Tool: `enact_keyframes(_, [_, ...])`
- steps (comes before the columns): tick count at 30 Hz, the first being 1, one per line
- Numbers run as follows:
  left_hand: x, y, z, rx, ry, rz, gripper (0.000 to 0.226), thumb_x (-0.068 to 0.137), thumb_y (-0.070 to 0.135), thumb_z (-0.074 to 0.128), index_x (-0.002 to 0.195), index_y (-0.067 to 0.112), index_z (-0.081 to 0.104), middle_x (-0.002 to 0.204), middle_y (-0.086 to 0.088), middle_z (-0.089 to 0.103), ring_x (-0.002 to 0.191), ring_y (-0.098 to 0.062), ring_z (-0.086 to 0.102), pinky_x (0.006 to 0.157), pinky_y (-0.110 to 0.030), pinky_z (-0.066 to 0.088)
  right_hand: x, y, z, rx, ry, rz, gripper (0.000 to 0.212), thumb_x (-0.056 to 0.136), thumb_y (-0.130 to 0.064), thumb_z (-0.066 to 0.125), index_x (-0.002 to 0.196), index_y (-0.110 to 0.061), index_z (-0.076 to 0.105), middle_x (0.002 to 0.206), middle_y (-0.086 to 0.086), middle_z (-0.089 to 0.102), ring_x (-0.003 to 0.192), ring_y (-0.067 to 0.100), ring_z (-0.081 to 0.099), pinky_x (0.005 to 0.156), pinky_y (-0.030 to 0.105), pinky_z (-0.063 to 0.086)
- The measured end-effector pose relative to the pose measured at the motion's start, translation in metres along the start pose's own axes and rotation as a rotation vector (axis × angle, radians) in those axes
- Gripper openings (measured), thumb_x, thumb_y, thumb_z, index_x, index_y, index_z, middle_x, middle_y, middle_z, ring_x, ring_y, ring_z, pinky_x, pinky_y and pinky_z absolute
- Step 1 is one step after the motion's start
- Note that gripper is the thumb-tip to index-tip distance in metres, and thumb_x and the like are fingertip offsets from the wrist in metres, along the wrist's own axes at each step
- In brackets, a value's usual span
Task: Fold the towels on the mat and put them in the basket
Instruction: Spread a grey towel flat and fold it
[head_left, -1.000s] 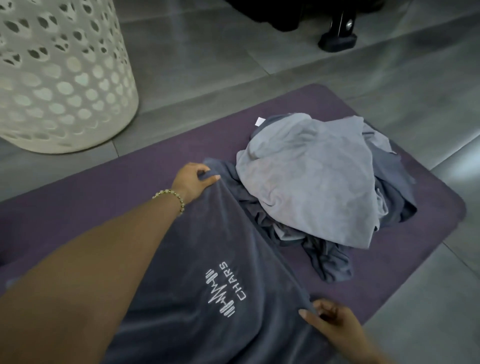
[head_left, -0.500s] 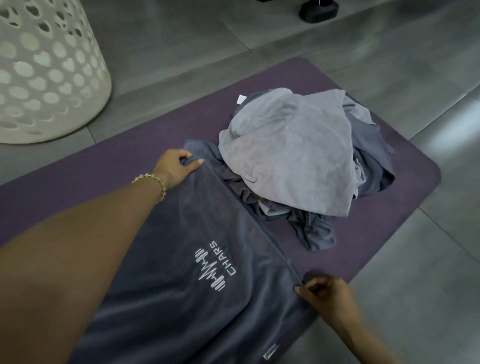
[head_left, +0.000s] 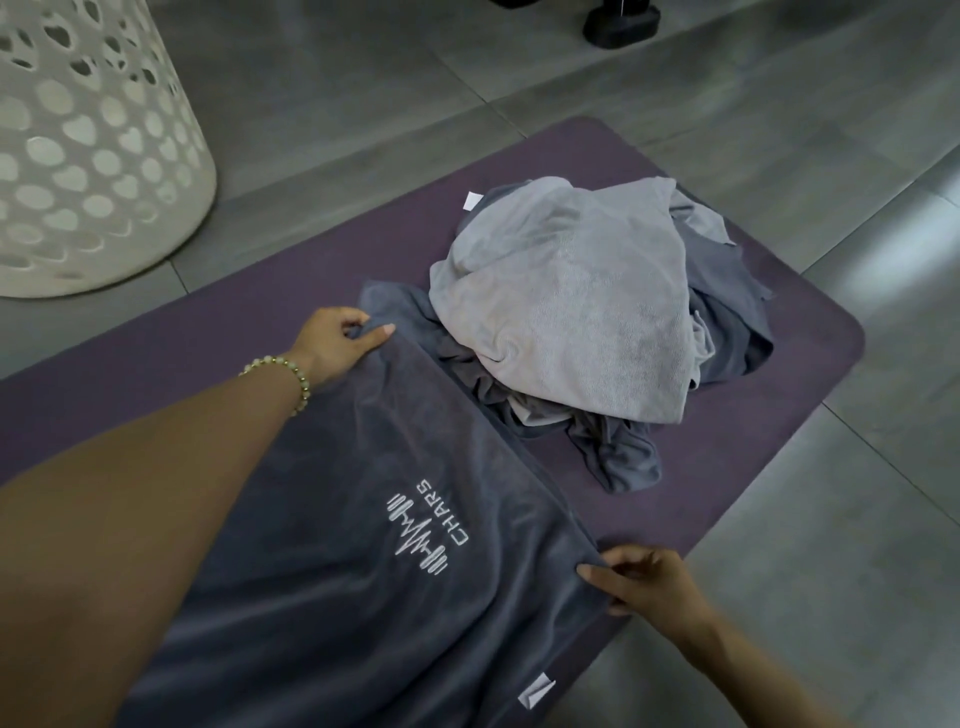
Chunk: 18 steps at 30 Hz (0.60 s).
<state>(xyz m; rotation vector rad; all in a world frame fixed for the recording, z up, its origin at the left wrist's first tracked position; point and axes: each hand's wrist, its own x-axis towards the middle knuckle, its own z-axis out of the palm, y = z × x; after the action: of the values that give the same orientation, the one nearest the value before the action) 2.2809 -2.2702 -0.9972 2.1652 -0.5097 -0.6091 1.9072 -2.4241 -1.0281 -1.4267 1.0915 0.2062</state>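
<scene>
Hardly anything has been moved: the dark towel (head_left: 363, 571) is spread on the mat (head_left: 717, 441), its corners pinched by the left hand (head_left: 337, 343) and right hand (head_left: 644, 587) fingers; the pile (head_left: 571, 312) is left unfolded.

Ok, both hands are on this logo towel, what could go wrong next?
The left hand and right hand grip only one edge of the logo towel, so the fold may come out skewed. That edge lies beside the unfolded pile, which might snag or drag along. Its labelled corner sits at the mat edge and could slip off.
</scene>
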Motion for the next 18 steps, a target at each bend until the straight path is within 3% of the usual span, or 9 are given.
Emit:
enact_keyframes(3, [-0.006, 0.002, -0.002, -0.073, 0.010, -0.057, 0.026, 0.087, 0.028, 0.067, 0.091, 0.002, 0.069, 0.094, -0.013, 0.068, 0.085, -0.019, 0.061, 0.087, -0.036, 0.051, 0.003, 0.004, -0.002, 0.052, 0.005, 0.059, 0.015, 0.076, -0.005, 0.078, 0.067, -0.006, 0.066, 0.056, -0.003, 0.065, 0.052, 0.002, 0.061, 0.049, 0.018, 0.051])
enact_keyframes(5, [-0.011, 0.005, -0.006, -0.110, 0.025, -0.079, 0.028, 0.086, 0.028, 0.069, 0.093, 0.001, 0.069, 0.095, -0.015, 0.070, 0.086, -0.021, 0.064, 0.086, -0.036, 0.053, 0.004, 0.005, -0.002, 0.105, 0.049, 0.029, 0.018, 0.078, 0.000, 0.074, 0.064, -0.005, 0.066, 0.053, -0.004, 0.064, 0.049, 0.000, 0.060, 0.049, 0.014, 0.050])
enact_keyframes(9, [-0.026, 0.014, -0.027, -0.127, 0.019, -0.081, 0.024, 0.087, 0.029, 0.067, 0.089, 0.005, 0.069, 0.082, -0.005, 0.068, 0.063, -0.003, 0.063, 0.059, -0.007, 0.049, -0.004, -0.002, 0.001, 0.220, 0.101, -0.031, 0.007, 0.080, 0.001, 0.071, 0.074, 0.005, 0.071, 0.065, 0.006, 0.071, 0.060, 0.008, 0.067, 0.062, 0.021, 0.059])
enact_keyframes(11, [-0.039, 0.022, -0.047, -0.143, 0.024, -0.080, 0.020, 0.088, 0.030, 0.066, 0.087, 0.011, 0.068, 0.080, 0.001, 0.066, 0.055, 0.007, 0.060, 0.057, -0.002, 0.045, -0.011, -0.011, 0.002, 0.276, 0.095, -0.053, 0.014, 0.079, -0.006, 0.073, 0.084, 0.007, 0.072, 0.079, 0.014, 0.074, 0.075, 0.017, 0.070, 0.072, 0.027, 0.060])
enact_keyframes(13, [-0.060, 0.028, -0.077, -0.168, 0.041, -0.085, 0.022, 0.088, 0.033, 0.065, 0.087, 0.012, 0.068, 0.081, 0.002, 0.067, 0.064, 0.004, 0.062, 0.068, -0.009, 0.047, -0.020, -0.026, 0.004, 0.302, 0.097, -0.088, 0.019, 0.078, -0.012, 0.075, 0.088, 0.005, 0.073, 0.085, 0.014, 0.074, 0.080, 0.021, 0.069, 0.068, 0.023, 0.059])
enact_keyframes(15, [-0.091, 0.033, -0.115, -0.183, 0.087, -0.088, 0.025, 0.088, 0.034, 0.063, 0.084, 0.010, 0.068, 0.082, -0.004, 0.066, 0.076, -0.011, 0.059, 0.078, -0.023, 0.044, -0.036, -0.049, 0.009, 0.282, 0.109, -0.163, 0.014, 0.079, -0.013, 0.075, 0.082, 0.000, 0.075, 0.075, 0.009, 0.072, 0.069, 0.014, 0.063, 0.060, 0.017, 0.053])
enact_keyframes(18, [-0.150, 0.054, -0.180, -0.170, 0.238, -0.070, 0.035, 0.087, 0.037, 0.064, 0.075, 0.004, 0.067, 0.071, 0.003, 0.062, 0.073, -0.012, 0.052, 0.071, -0.025, 0.040, -0.074, -0.101, 0.015, 0.255, 0.095, -0.322, 0.009, 0.084, -0.008, 0.070, 0.077, -0.002, 0.072, 0.059, -0.006, 0.066, 0.053, 0.000, 0.056, 0.052, 0.012, 0.046])
